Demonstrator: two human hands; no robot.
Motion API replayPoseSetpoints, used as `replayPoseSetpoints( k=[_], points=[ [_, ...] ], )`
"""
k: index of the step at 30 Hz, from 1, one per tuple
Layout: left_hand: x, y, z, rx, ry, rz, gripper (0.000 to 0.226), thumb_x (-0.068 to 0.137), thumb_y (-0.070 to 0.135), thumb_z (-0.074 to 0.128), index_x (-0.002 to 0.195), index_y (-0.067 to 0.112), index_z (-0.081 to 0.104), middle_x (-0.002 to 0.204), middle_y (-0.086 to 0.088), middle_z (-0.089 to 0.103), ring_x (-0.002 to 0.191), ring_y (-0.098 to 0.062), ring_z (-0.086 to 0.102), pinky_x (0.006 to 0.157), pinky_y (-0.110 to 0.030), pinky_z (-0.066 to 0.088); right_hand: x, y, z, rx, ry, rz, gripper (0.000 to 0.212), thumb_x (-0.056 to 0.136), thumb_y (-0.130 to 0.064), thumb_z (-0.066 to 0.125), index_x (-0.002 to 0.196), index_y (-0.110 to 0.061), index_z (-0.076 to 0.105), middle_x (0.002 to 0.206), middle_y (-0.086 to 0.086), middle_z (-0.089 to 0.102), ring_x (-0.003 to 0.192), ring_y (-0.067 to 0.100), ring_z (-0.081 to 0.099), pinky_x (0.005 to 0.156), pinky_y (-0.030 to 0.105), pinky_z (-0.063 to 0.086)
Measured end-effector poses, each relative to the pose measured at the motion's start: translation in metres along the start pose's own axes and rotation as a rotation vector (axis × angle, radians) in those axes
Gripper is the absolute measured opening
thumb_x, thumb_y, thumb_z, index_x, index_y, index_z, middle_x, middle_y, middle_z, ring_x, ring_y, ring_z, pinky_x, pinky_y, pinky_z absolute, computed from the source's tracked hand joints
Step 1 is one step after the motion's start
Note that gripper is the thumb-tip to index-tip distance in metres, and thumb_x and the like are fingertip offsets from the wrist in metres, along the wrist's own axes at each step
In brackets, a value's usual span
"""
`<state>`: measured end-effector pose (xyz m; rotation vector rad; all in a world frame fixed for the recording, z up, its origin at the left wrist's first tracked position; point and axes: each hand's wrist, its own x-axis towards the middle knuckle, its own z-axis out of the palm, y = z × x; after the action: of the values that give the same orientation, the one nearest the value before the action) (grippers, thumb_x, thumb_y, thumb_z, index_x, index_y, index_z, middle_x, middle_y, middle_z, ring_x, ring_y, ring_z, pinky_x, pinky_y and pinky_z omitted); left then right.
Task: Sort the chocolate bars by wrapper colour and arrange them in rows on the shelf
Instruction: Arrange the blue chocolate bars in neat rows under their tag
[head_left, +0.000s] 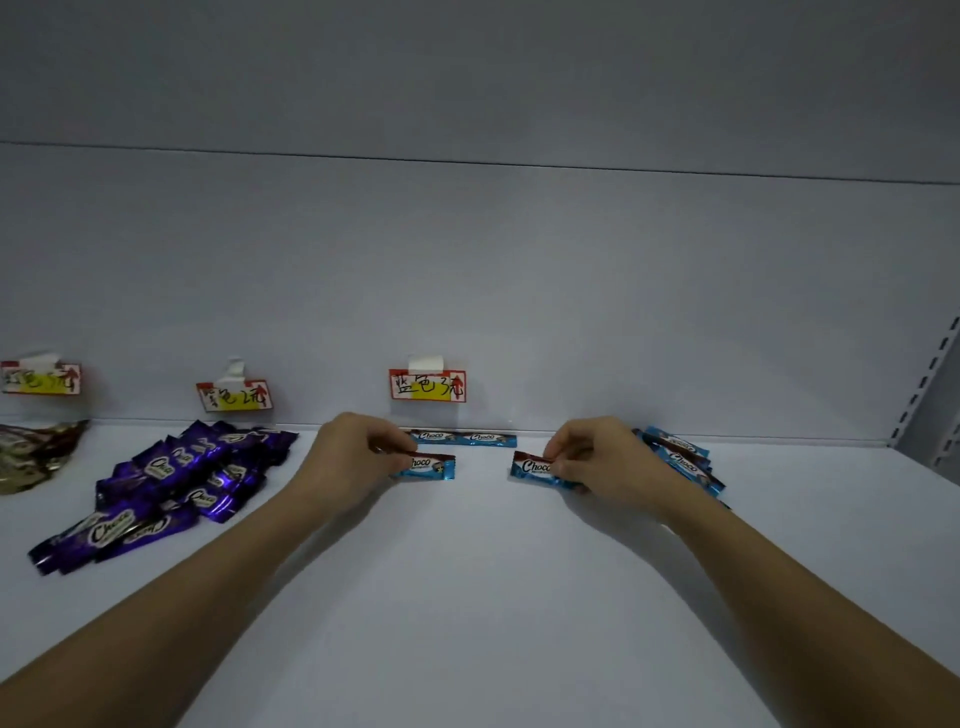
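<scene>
White shelf (493, 597) carries all items. Purple bars (171, 483): a loose, unsorted heap well to the left of the left hand's fingers. Gold-wrapped items (31, 452): farther left, cut off by the frame edge. Blue heap (680, 457): just behind and to the right of the right hand's fingers, bars overlapping. Blue row (462, 438): two bars end to end against the back wall, between and beyond both hands. Left hand (358, 452): fingers curled, pinching the left end of a blue bar (428, 466) resting on the shelf. Right hand (597, 457): fingers curled, pinching the right end of a second blue bar (532, 467). Three handwritten labels (427, 385) are taped to the back wall; the nearest hangs above the row.
</scene>
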<state>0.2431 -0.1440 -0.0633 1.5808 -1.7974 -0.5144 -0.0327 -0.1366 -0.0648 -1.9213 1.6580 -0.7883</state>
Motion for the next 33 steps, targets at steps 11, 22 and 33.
replayPoseSetpoints(
  k=[11,22,33],
  points=[
    [-0.002,-0.006,0.005,0.375,-0.043,0.263,0.024,0.095,0.029,0.057,0.115,0.025,0.07,0.116,0.001,0.058,0.106,-0.014,0.047,0.09,-0.026,0.043,0.021,-0.038,0.041,-0.398,0.13,-0.108,0.011,0.092,-0.018,0.06,0.096,-0.018,0.07,0.097,-0.002,0.059,0.09,0.014,0.052,0.074,0.026,0.037],
    [-0.028,0.006,0.02,0.671,-0.345,0.244,0.068,0.095,0.063,0.025,0.151,0.024,0.025,0.156,0.005,0.024,0.141,-0.016,0.025,0.115,-0.036,0.029,0.0,-0.04,0.049,-0.512,-0.101,-0.205,0.032,0.1,-0.03,0.043,0.124,-0.019,0.062,0.128,-0.001,0.05,0.115,0.016,0.044,0.096,0.034,0.042],
    [-0.021,0.001,0.029,0.634,-0.348,0.189,0.075,0.093,0.066,0.02,0.154,0.024,0.012,0.161,0.009,0.011,0.147,-0.015,0.012,0.12,-0.038,0.019,0.002,-0.038,0.06,-0.482,-0.103,-0.22,0.034,0.102,-0.032,0.04,0.129,-0.018,0.056,0.137,0.0,0.044,0.118,0.015,0.038,0.1,0.031,0.039]
  ],
)
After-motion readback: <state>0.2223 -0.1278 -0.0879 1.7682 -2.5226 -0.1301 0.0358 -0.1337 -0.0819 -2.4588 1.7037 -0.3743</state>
